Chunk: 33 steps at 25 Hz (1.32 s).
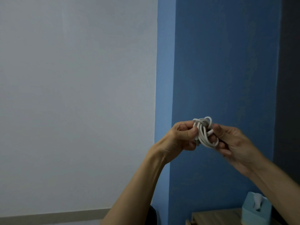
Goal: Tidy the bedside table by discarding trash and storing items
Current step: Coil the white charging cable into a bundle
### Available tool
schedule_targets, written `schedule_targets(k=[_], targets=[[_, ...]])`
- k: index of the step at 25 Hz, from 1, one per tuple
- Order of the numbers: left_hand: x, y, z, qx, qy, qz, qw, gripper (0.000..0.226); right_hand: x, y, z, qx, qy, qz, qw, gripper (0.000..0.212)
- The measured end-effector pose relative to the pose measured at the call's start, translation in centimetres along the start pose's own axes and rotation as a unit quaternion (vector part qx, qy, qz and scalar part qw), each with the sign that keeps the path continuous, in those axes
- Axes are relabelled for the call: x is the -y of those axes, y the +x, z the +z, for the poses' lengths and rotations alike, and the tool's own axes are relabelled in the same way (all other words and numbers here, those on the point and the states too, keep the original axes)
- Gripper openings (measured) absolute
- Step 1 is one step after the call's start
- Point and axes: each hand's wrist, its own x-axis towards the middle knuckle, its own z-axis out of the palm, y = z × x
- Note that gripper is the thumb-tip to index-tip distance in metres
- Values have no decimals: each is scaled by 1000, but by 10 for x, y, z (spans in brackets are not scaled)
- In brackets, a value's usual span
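Held up between the two, a coiled white charging cable point(204, 132) is pinched by the left hand point(180, 137) and cradled in the right hand's point(233, 140) curled fingers. It looks light, limp and springy; gripping across the bundled loops should keep it from uncoiling.

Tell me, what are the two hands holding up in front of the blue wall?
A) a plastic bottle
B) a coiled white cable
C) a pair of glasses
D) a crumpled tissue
B: the left hand and the right hand both grip a coiled white cable, its loops bunched between their fingers.
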Motion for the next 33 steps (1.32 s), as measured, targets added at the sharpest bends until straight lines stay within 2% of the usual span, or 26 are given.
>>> schedule_targets(k=[3,5,7,11,13,15,18,21,24,27,33], targets=[[1,-3,-3,17,37,7,999,46,-1,-1,1,8,24,14,1000,62],[2,-5,-2,19,78,-4,997,53,-1,-2,1,10,25,13,1000,67],[4,-6,1,-2,74,-10,997,66,-1,-2,4,7,14,0,1000,66],[5,-7,6,-38,16,17,999,42,1,0,6,4,-13,-31,999,61],[2,-6,6,-35,27,21,999,41,2,2,4,3,-20,-34,999,65],[-1,-5,4,-12,55,22,998,54,2,2,3,8,-27,-30,999,68],[-4,-5,5,-16,91,19,996,43,2,0,1,28,-28,-14,999,72],[-5,-7,13,-63,105,35,992,33,1,-2,2,40,-25,-6,999,68],[-7,-10,24,-139,113,70,981,21,0,-3,2,-8,9,-30,999,60],[-9,-11,30,-190,131,83,969,16,0,-5,6,-52,-19,-70,996,50],[-9,-9,33,-204,201,30,958,14,3,-8,11,-154,-110,-128,974,40]])
